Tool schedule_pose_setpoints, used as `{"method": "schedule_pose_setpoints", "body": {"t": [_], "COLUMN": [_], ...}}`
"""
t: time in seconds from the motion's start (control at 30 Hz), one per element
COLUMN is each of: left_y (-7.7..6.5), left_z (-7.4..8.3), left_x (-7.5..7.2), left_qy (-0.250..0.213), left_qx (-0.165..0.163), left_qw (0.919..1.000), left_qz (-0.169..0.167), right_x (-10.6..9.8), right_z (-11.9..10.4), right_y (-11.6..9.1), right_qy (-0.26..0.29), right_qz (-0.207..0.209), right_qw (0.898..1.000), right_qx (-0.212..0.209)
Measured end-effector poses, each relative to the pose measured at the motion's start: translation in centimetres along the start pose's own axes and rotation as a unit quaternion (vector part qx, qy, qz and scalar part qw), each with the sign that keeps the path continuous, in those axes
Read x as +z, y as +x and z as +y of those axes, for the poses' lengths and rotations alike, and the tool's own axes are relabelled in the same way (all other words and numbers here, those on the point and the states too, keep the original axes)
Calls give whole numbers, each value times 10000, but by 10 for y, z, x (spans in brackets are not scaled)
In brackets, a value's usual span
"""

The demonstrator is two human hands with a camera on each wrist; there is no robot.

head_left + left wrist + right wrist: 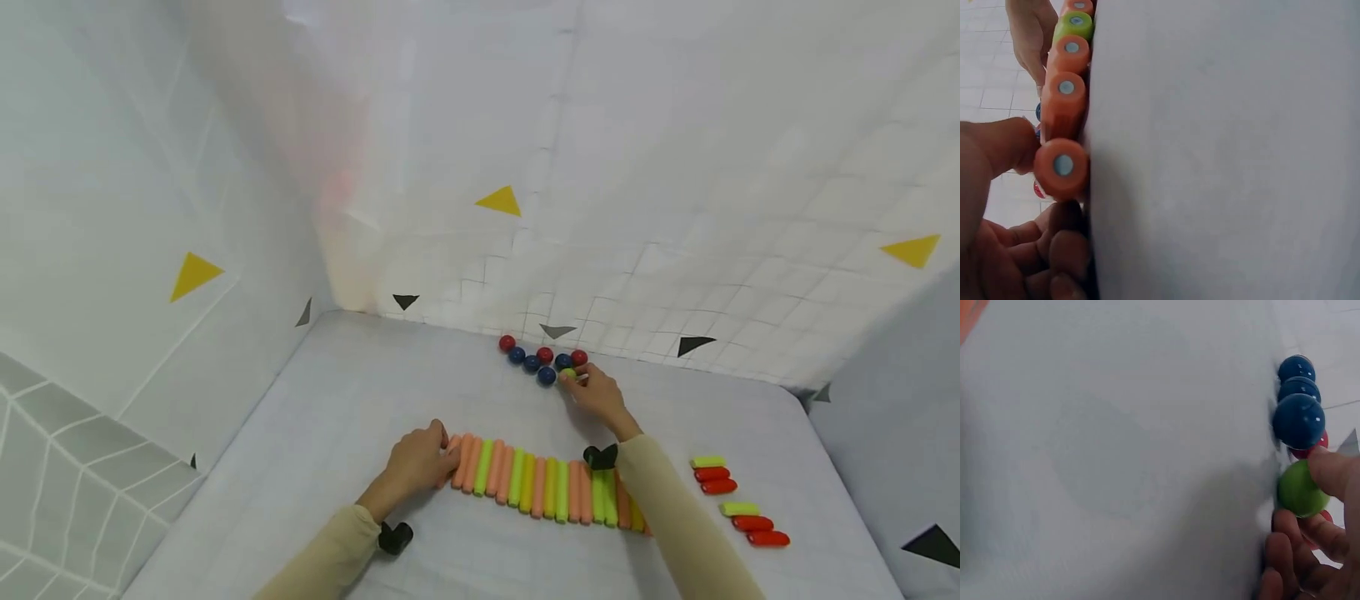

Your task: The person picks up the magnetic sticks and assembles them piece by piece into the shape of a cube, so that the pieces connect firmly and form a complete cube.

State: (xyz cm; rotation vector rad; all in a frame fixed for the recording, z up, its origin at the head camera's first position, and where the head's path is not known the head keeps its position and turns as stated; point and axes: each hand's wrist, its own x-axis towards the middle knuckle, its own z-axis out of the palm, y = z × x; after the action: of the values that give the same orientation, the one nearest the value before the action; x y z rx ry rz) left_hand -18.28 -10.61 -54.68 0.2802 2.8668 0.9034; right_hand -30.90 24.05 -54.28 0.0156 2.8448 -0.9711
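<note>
My right hand (602,398) pinches a green ball (1301,491) between thumb and fingers, low over the table beside a cluster of balls. Glossy blue balls (1299,422) and red balls (507,342) make up that cluster. My left hand (417,460) is at the left end of a long row of magnetic rods (551,487), coloured orange, green and yellow. Its thumb and fingers pinch the end orange rod (1062,169), which shows a silver magnet in its tip. The right forearm covers part of the row's right end.
On the right of the table (337,367) lie two small groups of short rods, each with a green rod (739,508) and red rods (752,523). A white back wall (637,167) with triangle stickers rises just behind the balls.
</note>
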Motion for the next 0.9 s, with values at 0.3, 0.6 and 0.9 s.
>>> {"method": "schedule_pose_setpoints", "body": {"t": [0.3, 0.6, 0.9], "left_y": [7, 34, 79], "left_z": [-11, -37, -32], "left_x": [-14, -30, -16], "left_qy": [-781, -2953, -3421], "left_qx": [71, -176, -215], "left_qw": [9958, 9500, 9290], "left_qz": [-462, -1004, -1392], "right_x": [-15, -23, -19], "right_z": [8, 17, 5], "right_y": [-3, -7, -23], "right_qy": [385, 1005, 1595], "right_qz": [-714, -1272, -1582], "right_qw": [9966, 9865, 9743], "right_qx": [144, 241, 142]}}
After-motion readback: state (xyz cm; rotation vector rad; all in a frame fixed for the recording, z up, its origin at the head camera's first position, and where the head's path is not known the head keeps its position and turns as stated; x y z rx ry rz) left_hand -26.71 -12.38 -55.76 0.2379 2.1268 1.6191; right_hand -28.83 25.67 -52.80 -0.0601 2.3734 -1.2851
